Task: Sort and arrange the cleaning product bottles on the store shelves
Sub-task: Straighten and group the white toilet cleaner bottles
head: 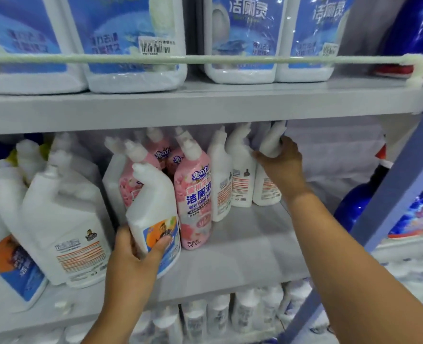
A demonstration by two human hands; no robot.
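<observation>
On the middle shelf (pixel 242 234): left hand (pixel 133 256) curled round one tilted white orange-labelled bottle (pixel 153 219) at the front edge. Just right of it, three pink bottles (pixel 195 194). Farther right, right hand (pixel 279 165) gripping the last of three white bottles (pixel 267 175); beyond that hand, bare shelf.
</observation>
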